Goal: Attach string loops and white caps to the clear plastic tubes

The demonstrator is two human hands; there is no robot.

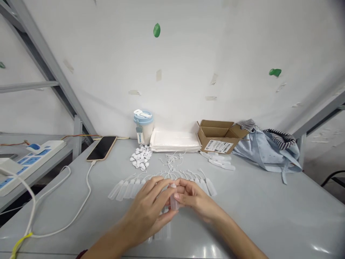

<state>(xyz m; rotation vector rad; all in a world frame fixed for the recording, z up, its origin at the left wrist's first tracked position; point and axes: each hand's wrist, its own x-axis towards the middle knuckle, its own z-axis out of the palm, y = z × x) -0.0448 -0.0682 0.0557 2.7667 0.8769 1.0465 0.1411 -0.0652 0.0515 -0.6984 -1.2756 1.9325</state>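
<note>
At six o'clock over the flat grey table (269, 216): you held a slim, translucent plastic bottle (174, 203) upright.
Left hand (149, 199): your fingers spanned it, top to base.
Right hand (198, 201): thumb and fingers pinched its side.

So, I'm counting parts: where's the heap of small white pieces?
In the head view, the heap sits left of centre on the grey table, just in front of the blue-lidded cup and beyond the left hand.

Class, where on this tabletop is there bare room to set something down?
Free tabletop: right of the right hand, nearer than the blue bag; also between the white cable and left hand. Crowded: the middle, with tubes and small white pieces.
</note>
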